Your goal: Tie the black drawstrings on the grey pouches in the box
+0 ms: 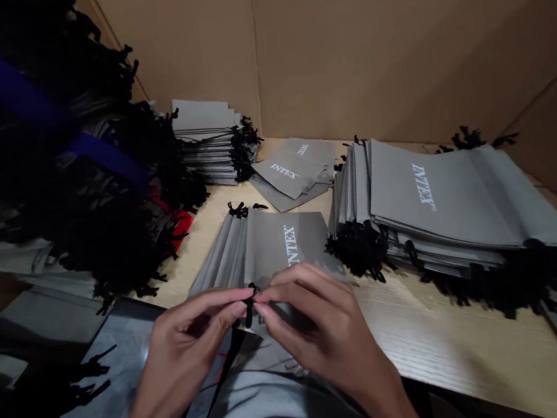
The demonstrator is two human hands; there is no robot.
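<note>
My left hand [192, 333] pinches a short black cord [248, 312] between thumb and fingertips at the lower middle. From the other side my right hand [315, 312] closes its thumb and forefinger on the same cord, so the fingertips of both hands nearly touch. Just beyond the hands lies a fanned pile of grey pouches [266, 237], the top one printed INTEX, with black cord ends at its far edge. My right hand covers part of that pile. Whether the cord is knotted cannot be made out.
Stacks of grey pouches stand at the right [438, 197] and back left [205, 143], with loose pouches [294, 170] between. A dark heap with black cords [123, 213] and a blue strap [106, 158] rises at the left. Cardboard walls [340, 47] enclose the wooden table [423, 333].
</note>
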